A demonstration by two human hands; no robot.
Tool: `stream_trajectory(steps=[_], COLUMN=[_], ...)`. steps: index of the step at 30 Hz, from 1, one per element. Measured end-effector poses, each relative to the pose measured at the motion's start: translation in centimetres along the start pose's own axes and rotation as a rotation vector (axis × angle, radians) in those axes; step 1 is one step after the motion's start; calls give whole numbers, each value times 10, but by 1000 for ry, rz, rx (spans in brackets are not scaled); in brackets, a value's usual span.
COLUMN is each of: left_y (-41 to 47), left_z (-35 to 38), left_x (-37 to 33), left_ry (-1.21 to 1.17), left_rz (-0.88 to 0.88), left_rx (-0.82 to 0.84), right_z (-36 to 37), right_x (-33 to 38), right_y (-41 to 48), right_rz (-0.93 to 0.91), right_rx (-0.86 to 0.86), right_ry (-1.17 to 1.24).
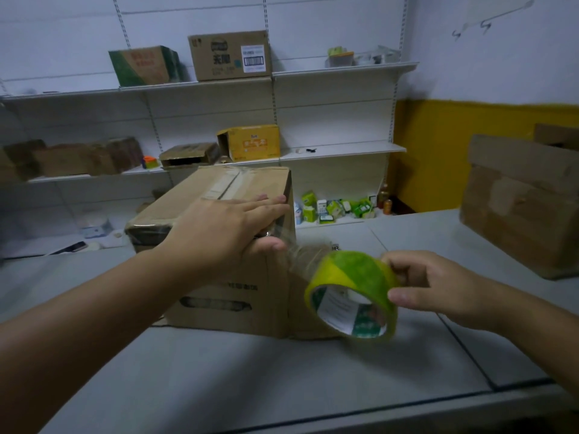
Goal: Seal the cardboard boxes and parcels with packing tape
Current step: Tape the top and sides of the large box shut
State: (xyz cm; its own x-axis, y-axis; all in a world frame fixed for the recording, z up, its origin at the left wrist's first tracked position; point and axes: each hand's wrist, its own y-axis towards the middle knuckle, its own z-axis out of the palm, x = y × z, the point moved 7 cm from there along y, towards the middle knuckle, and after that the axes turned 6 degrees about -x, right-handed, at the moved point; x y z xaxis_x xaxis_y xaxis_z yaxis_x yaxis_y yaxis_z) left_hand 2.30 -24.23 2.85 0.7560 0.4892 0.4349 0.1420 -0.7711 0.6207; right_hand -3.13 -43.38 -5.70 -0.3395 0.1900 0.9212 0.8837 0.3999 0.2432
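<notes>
Left hand [219,228] flat, fingers straight, pressing cardboard box [225,296] top corner on bench [250,371]. Right hand [438,286] grip pinches packing tape roll [354,292]; clear strip [297,255] spans to box.

Dim, bluish indoor light; soft wide-angle frame.
Flat light from overhead leaves only a faint shadow on the grey table [282,386] under my tape roll [352,292]. The roll's lower rim is smeared by motion blur. The brown boxes on the left shelf [72,159] and the big carton at right [526,202] are soft. The top shelf [344,68] bows near the edges. My left forearm [94,324] looks stretched in the corner.
</notes>
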Motion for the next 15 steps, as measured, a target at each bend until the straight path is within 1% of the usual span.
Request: stream_trajectory(steps=[1, 3, 4, 5, 6, 8, 9, 11, 13, 15], left_y=[1, 2, 2, 2, 2, 2, 2, 4, 5, 5], left_z=[0, -1, -2, -2, -2, -1, -1, 0, 0, -1], left_x=[-1, -3, -3, -3, -3, -4, -4, -4, -4, -4], left_ry=[0, 7, 13, 18, 21, 34, 39, 32, 32, 23], left_rz=[4, -1, -3, -7, -12, -19, -30, -50, -38, -27], left_rx=[-10, -9, -7, -1, 7, 17, 15, 18, 19, 14], right_z=[-5, -12, -13, -13, -15, -21, -22, -15, 0, 13], right_x=[5, 12, 13, 10, 4, -11, -15, -16, -17, -29], right_y=[-3, -5, -5, -6, -8, -14, -15, -14, -12, -14], right_rz=[-63, -154, -165, -133, -56, 178, 256, 286, 244, 226], right_rx=[-61, -173, -209, -221, -224, -220, -208, -190, -166, -100], right_ry=[-82, -422, -606, -765, -894, -1006, -1046, -1155, -1231, -1256])
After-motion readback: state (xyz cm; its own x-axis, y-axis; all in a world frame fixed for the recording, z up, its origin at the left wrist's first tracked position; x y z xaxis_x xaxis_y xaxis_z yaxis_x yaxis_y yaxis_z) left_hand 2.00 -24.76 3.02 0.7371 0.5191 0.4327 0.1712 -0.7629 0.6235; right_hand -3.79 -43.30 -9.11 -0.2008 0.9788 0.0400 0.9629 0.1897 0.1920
